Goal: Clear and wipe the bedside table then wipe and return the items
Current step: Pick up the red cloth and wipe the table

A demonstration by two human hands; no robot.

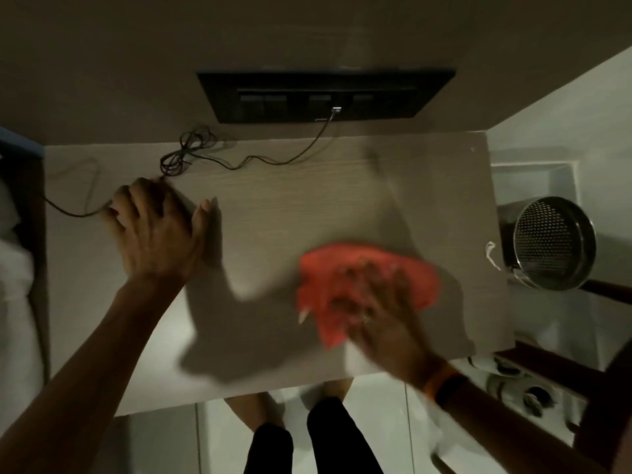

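The light wood-grain bedside table (290, 200) fills the middle of the view. My right hand (379, 309) presses a red cloth (369, 271) flat against the table's right half; both are blurred by motion. My left hand (154, 234) rests on the table's left side with fingers spread, on top of a thin black cable (239, 162). That cable runs from a coiled bundle near the back edge up to a black wall socket panel (325, 94).
A perforated metal bin (554, 244) stands on the floor to the right of the table. White bedding (13, 268) lies at the left. My legs and the white tiled floor (376, 422) show below the table's front edge. Small items (533, 395) sit at lower right.
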